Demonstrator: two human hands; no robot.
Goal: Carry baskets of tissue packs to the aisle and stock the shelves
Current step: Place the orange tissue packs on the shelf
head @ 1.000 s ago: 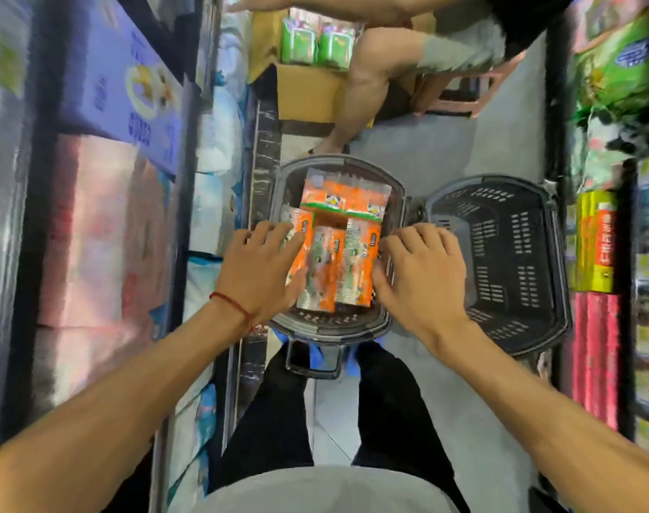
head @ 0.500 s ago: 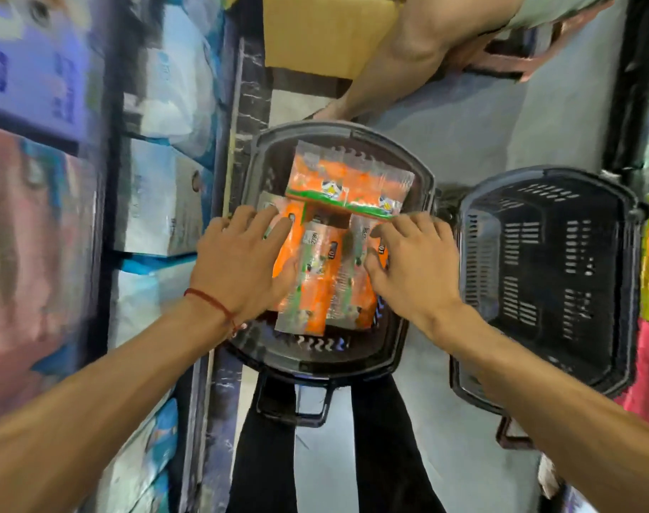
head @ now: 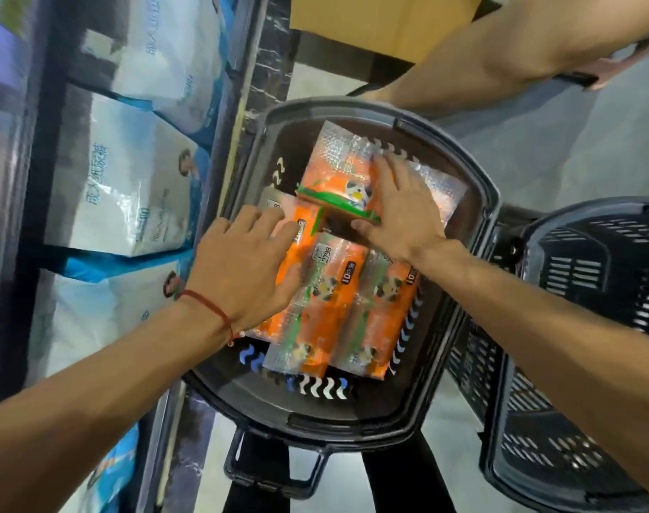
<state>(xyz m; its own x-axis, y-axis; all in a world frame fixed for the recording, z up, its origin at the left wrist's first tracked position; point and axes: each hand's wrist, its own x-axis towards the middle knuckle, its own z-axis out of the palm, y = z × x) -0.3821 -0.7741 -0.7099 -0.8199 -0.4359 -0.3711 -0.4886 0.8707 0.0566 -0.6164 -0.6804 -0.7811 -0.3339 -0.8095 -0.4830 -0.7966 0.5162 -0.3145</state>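
- Underfoot, a pale grey floor point(head: 537, 149) runs up a narrow shop aisle; a dark shelf point(head: 30, 216) fills the left of the frame, stacked with big white and blue bags point(head: 130, 187) that carry Chinese characters.
- A cardboard box point(head: 382, 20) sits at top centre, and another person's leg point(head: 500, 50) crosses the upper right.
- A dark basket point(head: 474, 172) in the centre holds the orange tissue packs point(head: 334, 320); a second basket point(head: 593, 253) stands just beside it at right.
- The packs show "10" and small panda faces; a white sticker point(head: 323, 253) reads "27798".
- The left hand point(head: 237, 275), with a red string point(head: 208, 301) at the wrist, rests straight fingers on the leftmost pack.
- The right hand point(head: 404, 212) lies spread on the crosswise pack point(head: 334, 179), thumb along its near edge.
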